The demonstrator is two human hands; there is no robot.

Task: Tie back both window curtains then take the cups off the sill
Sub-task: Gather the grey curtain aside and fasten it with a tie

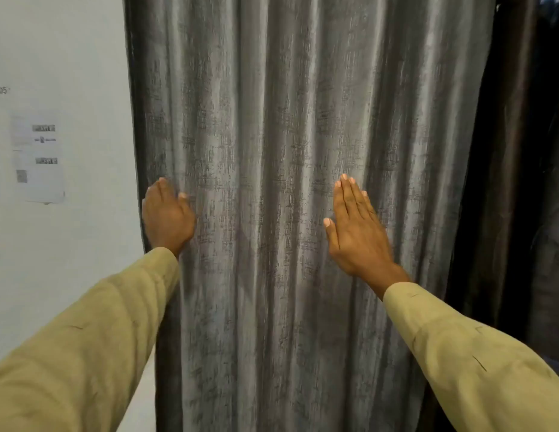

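Two tan sleeves [85, 332] reach forward. The left hand [167, 215] curls round the grey curtain [272, 120] at its left edge, fingers tucked behind the fabric. The right hand [354, 226] lies flat and open against the folds, holding nothing. Papers [38, 157] hang on the white wall [60, 57] beyond
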